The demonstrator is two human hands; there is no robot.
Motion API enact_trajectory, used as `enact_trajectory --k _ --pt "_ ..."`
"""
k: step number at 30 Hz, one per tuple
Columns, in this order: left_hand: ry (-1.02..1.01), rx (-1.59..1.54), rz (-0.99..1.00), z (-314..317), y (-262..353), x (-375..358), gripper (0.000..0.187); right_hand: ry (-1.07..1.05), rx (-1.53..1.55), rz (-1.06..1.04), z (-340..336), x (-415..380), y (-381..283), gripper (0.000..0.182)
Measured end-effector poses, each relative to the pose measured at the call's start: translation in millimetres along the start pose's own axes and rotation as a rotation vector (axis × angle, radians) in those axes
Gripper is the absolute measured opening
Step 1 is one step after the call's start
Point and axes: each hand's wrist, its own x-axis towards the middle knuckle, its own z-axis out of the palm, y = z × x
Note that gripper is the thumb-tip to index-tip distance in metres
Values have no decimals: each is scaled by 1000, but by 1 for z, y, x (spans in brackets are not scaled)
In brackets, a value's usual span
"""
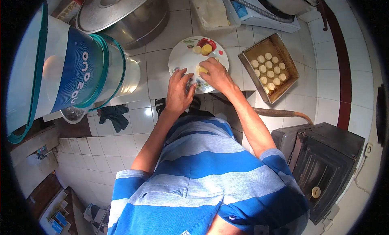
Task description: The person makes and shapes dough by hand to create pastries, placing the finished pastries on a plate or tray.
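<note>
A white floral plate (176,58) lies on the tiled counter in front of me. Near its far rim sit a yellow round piece of dough (206,49) and a paler piece (197,50). My right hand (217,76) is over the plate's right side, its thumb and fingers closed on another yellow dough piece (202,70). My left hand (180,90) rests at the near left of the plate, fingers apart and slightly bent, with nothing seen in them. To the right stands a square metal baking tin (248,60) holding several small pale dough rounds (268,64).
Big clear containers with teal rims (97,68) and a large lidded steel pot (137,22) crowd the left. A plastic tub (233,20) and a gas stove (279,24) are at the back. Below the counter on the right is a dark oven (324,162).
</note>
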Motion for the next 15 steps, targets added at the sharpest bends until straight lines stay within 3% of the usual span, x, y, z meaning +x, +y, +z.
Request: enact_trajectory --k 9,15 --pt "27 -11 15 3 -1 -1 39 7 -10 32 1 -1 -2 34" --pt "39 -12 10 10 -3 1 40 -100 -48 -40 -10 1 4 36"
